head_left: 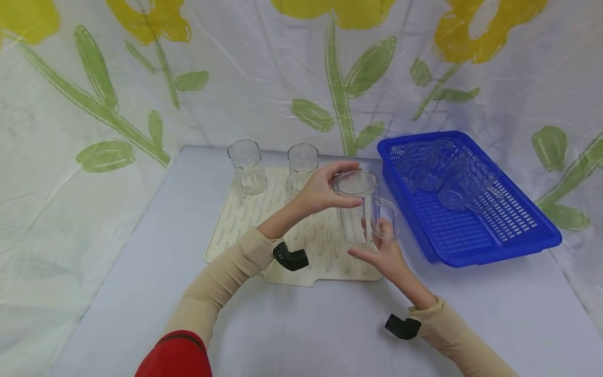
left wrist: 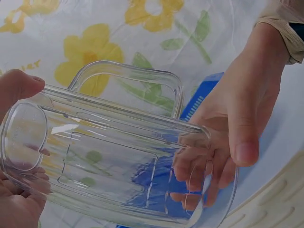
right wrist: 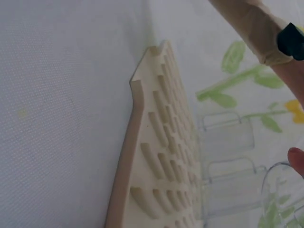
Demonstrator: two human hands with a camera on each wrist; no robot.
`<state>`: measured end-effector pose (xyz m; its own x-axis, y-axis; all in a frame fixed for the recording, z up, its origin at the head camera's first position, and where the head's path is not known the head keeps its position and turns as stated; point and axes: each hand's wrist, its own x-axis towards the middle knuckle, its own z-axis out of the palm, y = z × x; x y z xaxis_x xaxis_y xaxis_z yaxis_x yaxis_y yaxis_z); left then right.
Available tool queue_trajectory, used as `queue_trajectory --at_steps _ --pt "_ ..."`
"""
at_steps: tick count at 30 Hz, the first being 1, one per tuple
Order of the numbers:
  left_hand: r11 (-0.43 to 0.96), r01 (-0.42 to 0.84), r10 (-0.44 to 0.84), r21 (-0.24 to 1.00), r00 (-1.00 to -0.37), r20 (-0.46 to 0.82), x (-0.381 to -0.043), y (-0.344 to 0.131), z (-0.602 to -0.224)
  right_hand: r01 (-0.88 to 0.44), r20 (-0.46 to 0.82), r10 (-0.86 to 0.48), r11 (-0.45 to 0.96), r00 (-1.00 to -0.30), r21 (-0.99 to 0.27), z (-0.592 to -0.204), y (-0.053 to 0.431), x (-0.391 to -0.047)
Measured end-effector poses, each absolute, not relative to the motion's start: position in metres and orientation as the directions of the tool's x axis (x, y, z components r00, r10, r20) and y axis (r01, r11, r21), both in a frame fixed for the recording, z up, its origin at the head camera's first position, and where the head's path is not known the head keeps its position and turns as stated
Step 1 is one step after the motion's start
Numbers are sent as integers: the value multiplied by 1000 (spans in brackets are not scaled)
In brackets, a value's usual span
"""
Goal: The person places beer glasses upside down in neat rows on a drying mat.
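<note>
Both hands hold a clear glass mug (head_left: 350, 220) above the front right part of a cream ridged drying mat (head_left: 325, 262). My left hand (head_left: 325, 191) grips its upper end, thumb and fingers on opposite sides. At the lower end, my right hand (head_left: 383, 251) has its thumb on one side and curled fingers near the handle (head_left: 390, 217). In the left wrist view, the right hand's fingers (left wrist: 194, 175) show through the glass by the wide end. The right wrist view catches only part of the held mug (right wrist: 280, 194) and a left fingertip.
Two more clear mugs, one at the left (head_left: 248, 170) and one beside it (head_left: 301, 162), stand on the mat's far side. To the right, a blue perforated basket (head_left: 490, 259) contains several clear mugs (head_left: 452, 178). A flower-printed sheet (head_left: 264, 84) hangs behind the white table (head_left: 301, 330).
</note>
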<state>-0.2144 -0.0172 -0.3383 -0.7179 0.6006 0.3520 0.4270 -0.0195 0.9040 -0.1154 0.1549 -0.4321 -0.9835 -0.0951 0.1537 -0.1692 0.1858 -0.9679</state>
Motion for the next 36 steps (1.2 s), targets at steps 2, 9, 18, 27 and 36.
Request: queue_trajectory --at_steps 2,9,18,27,36 --pt "-23 432 610 901 -708 355 -216 -15 -336 -144 124 -109 199 -986 -969 -434 156 -115" --pt "36 448 642 893 -696 323 -223 -8 -330 -9 -39 -133 348 -990 -938 -442 160 -107" --pt "55 413 628 909 -722 291 -237 -1 -331 -45 -38 -197 399 -980 -916 -447 165 -98" --pt "128 400 591 907 -765 254 -260 11 -339 -75 -17 -213 413 -977 -908 -448 170 -97" --pt "163 392 579 905 -781 234 -278 19 -349 -29 -75 -236 407 -969 -913 -447 167 -93"
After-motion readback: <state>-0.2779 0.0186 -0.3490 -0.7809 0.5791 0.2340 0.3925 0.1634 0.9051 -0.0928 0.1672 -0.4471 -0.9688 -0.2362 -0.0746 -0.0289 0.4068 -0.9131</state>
